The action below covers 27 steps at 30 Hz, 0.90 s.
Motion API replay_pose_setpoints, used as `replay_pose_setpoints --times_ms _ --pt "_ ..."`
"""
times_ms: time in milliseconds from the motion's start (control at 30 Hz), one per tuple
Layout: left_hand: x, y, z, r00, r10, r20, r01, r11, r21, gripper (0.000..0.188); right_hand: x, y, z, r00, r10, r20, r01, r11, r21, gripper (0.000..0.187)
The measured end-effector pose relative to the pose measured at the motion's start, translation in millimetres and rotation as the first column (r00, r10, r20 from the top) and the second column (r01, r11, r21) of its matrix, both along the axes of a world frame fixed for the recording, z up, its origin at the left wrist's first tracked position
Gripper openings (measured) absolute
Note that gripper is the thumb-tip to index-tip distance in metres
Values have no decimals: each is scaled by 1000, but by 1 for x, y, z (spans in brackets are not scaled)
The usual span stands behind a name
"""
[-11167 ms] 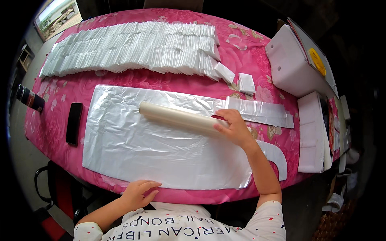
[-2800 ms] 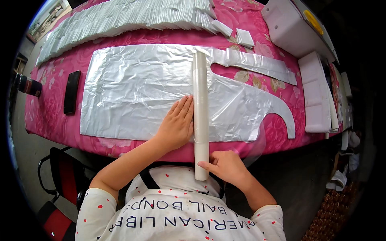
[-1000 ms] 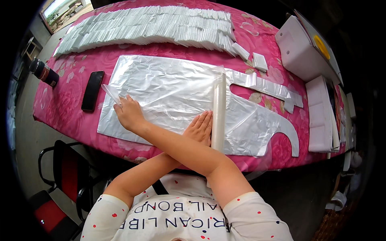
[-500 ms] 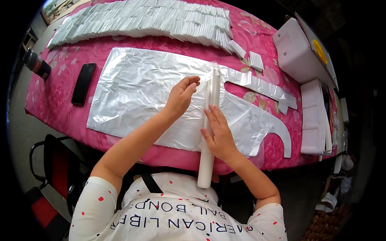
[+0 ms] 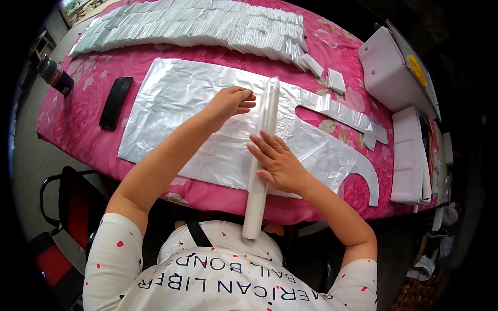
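Observation:
A pale, tube-shaped roll [image 5: 256, 205] lies across a thin silvery-white plastic sheet [image 5: 181, 103], cut like a disposable apron with two strap-like arms on its right. Its near end sticks out past the table edge toward my body; film glints at its far end. Spread over the roll's middle, the fingers of my right hand [image 5: 280, 163] rest on top without wrapping round it. To the left of the roll, my left hand [image 5: 231, 106] hovers over the sheet, fingers slightly bent and apart, nothing visible in it.
Rows of folded white packets [image 5: 197, 26] line the table's far side, with a loose white packet [image 5: 336, 81] at their right end. A black phone [image 5: 115, 103] and a dark bottle [image 5: 54, 75] are at left. White foam boxes [image 5: 407, 155] stand at right on the pink tablecloth [image 5: 78, 122].
The roll has shifted left across the sheet, with my right hand moving along on it. My right fingers are spread wider. My left hand has drawn slightly away from the roll.

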<state>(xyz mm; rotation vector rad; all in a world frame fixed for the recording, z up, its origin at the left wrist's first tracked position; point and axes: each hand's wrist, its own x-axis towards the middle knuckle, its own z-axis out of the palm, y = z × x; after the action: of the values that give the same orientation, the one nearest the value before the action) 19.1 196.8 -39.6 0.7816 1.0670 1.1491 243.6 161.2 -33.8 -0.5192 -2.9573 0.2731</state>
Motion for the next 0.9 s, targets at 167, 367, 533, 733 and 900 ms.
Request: replay_pose_setpoints --times_ms 167,367,533,733,900 --pt "-94 -66 20 969 128 -212 -129 992 8 32 -127 -45 3 898 239 -370 -387 830 -402 51" --pt "-168 -196 25 864 238 -443 -293 954 -59 27 -154 -6 13 853 232 -468 -359 911 -204 39" --pt "-164 -269 10 814 243 -527 -305 952 -33 27 -199 14 -27 919 295 -261 -303 953 10 46" --pt "-121 -275 6 411 87 -907 -257 966 -24 71 -299 -28 -39 964 18 -267 -58 988 -141 50" --pt "-123 -276 -7 689 132 -712 -279 956 -93 67 -323 -55 -42 765 -482 -427 248 832 -496 79"
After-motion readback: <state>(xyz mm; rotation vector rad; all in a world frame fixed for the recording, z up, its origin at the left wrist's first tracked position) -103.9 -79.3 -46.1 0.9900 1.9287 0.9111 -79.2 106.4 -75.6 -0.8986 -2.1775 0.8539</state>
